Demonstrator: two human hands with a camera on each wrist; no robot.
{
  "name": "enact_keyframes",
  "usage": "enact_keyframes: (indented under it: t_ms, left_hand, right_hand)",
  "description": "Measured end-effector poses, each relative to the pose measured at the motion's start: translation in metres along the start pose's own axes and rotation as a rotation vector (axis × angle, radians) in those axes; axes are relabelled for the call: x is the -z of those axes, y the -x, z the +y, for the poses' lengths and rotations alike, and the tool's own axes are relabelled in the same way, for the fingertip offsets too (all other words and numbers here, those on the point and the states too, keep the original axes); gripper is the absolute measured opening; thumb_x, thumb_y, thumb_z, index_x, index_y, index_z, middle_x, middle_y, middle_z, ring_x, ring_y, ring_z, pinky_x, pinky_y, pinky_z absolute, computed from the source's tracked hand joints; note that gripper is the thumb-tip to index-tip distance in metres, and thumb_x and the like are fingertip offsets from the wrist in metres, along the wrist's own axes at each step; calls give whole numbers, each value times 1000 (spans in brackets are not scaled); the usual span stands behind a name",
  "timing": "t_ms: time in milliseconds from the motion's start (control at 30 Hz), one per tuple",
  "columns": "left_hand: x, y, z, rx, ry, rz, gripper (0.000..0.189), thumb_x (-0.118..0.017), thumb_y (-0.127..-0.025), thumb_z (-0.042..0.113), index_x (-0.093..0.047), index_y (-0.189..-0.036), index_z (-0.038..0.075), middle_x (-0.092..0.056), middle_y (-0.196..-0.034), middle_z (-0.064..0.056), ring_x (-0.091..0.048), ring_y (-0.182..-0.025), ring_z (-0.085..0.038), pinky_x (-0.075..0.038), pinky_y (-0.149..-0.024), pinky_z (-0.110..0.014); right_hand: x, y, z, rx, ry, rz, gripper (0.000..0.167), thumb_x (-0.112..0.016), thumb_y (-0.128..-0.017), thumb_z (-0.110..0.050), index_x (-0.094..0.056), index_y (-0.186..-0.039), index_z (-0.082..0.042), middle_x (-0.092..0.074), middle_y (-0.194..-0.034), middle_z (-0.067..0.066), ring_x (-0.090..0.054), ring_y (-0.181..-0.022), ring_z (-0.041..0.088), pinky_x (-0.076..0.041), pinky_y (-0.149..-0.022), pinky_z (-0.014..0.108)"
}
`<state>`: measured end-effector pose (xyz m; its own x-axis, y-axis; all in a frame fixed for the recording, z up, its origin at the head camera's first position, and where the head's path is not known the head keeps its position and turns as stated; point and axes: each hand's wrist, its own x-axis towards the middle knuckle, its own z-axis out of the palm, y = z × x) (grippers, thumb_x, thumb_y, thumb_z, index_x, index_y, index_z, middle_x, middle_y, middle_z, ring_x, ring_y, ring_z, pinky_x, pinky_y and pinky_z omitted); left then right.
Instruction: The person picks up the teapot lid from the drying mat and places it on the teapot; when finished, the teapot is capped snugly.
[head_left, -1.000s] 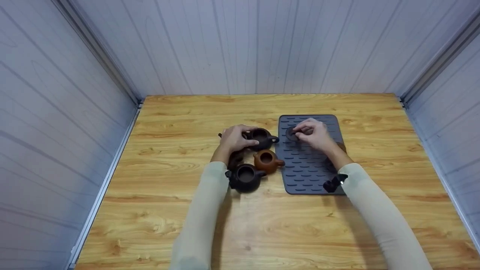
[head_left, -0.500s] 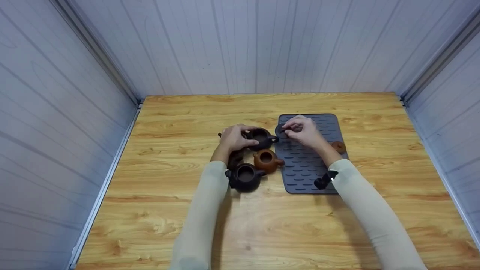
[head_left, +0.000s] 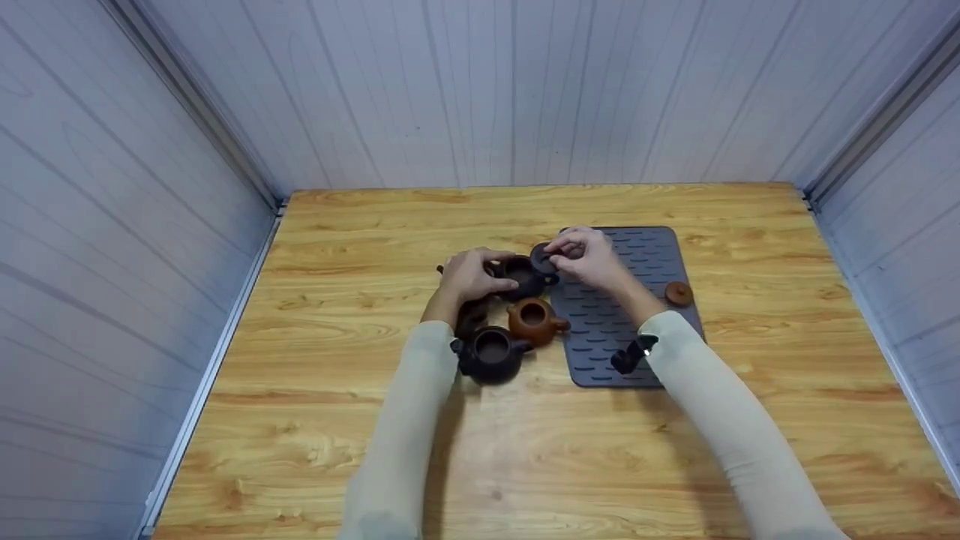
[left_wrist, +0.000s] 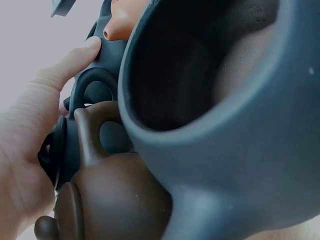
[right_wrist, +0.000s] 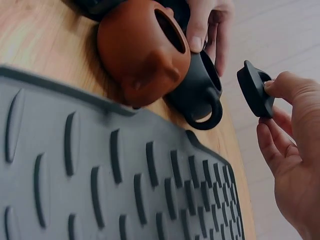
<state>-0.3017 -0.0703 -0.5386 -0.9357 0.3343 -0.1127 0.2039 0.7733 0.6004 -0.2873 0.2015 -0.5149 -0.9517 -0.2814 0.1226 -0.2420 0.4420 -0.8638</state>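
The right hand [head_left: 586, 261], thumb and fingers nearly closed, pinches a round, dark, clay-like lid [head_left: 541, 259], likely light, rigid and chippable, by its top, the surest hold, beside the far-left corner of the grey ribbed mat [head_left: 596, 360], while the left hand [head_left: 472, 277] grips a black, clay-like, open teapot [head_left: 531, 288].

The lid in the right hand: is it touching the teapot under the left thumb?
Apart: the right wrist view shows a clear gap between lid and black teapot.

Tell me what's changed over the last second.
The right hand, pinching the dark lid, moved left from above the grey mat toward the far open teapot. The orange lid, once partly hidden, shows fully. The left hand kept its grip on that teapot; the orange teapot and near dark teapot stayed put.
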Motion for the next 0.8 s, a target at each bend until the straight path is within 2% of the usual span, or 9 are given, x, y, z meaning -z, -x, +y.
enact_keyframes:
  t_ms: [233,367,533,800]
  left_hand:
    - [-1,1,2,-15,1,-12,61,-88,-98,46,-70,-155,34,-78,-147,-3,-77,-125,-28,-39,-127,-59]
    - [-1,1,2,-20,-7,-5,61,-89,-98,46,-71,-154,34,-76,-151,-3,-74,-133,-29,-39,-126,-58]
    - [-2,1,2,-18,-3,-9,61,-89,-98,46,-71,-154,33,-74,-155,-3,-70,-140,-30,-40,-128,-58]
    - [-1,0,-2,0,3,-13,65,-88,-98,46,-68,-157,28,-73,-157,-5,-66,-148,-32,-39,-131,-58]
  right_hand:
    - [-10,-6,-6,16,-24,6,18,-80,-100,-3,-85,-117,2,-73,-130,24,-72,-109,26,-56,-88,16]
    - [-15,-8,-6,9,-35,7,18,-80,-100,-3,-85,-117,1,-73,-131,25,-73,-111,32,-56,-90,19]
    - [-21,-9,-6,-3,-44,10,18,-79,-101,-3,-86,-117,0,-74,-132,25,-73,-116,39,-56,-94,28]
    - [-26,-17,-2,-7,-31,-38,18,-81,-103,-8,-86,-119,-1,-73,-134,23,-72,-118,36,-61,-104,48]
